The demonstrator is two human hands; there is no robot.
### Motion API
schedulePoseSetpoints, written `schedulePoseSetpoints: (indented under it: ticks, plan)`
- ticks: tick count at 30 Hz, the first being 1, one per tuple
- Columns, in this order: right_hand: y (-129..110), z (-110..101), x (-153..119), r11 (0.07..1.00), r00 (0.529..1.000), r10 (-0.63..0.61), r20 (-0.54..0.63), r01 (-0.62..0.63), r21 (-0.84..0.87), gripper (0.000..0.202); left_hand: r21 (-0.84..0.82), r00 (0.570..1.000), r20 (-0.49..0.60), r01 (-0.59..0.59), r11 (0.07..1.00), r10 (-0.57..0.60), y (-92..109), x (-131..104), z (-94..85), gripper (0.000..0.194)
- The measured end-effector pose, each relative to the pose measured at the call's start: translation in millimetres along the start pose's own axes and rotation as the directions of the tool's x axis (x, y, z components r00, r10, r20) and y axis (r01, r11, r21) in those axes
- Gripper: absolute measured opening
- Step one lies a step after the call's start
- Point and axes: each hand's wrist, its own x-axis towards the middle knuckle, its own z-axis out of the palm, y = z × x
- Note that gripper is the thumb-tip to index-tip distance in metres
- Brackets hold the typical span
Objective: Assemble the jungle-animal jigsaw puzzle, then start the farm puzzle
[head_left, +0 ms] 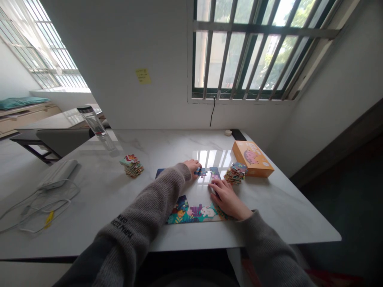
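A partly joined jigsaw puzzle [194, 213] lies on the table, its bottom rows showing cartoon animals on a teal ground. Its upper left part is mostly behind my left sleeve. My left hand [192, 166] reaches to the puzzle's top edge, fingertips closed on a blue puzzle piece [203, 173]. Bare tabletop shows below that piece. My right hand [226, 196] lies along the puzzle's right side, fingers stretched out and touching it. Just beyond it are the upper right pieces [214, 172]. A stack of puzzle pieces [235, 173] stands to the right of both hands.
Another stack of pieces [132, 165] sits left of the puzzle. An orange box [253, 157] rests behind the right stack, near a dark flat object [238, 134]. On the left are a water bottle [94, 121], a white device [58, 174] and its cables [44, 207].
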Motion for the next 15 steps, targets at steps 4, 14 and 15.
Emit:
schedulePoseSetpoints:
  ticks: [4, 14, 15]
  plan:
    - [-1.4, -1.2, 0.1, 1.000, 1.000, 0.009, 0.015, -0.009, -0.011, 0.034, 0.016, 0.999, -0.044, -0.025, 1.000, 0.026, -1.6, 1.9, 4.0, 0.046]
    - [-4.1, -4.3, 0.1, 0.999, 0.999, 0.015, 0.030, -0.014, -0.034, 0.033, -0.013, 0.992, -0.125, 0.009, 1.000, -0.010, -0.1, 4.1, 8.8, 0.044]
    - [-4.1, -4.3, 0.1, 0.999, 0.999, 0.016, 0.031, -0.015, -0.032, 0.033, -0.021, 0.991, -0.133, 0.010, 1.000, -0.013, 0.5, 5.1, 9.2, 0.044]
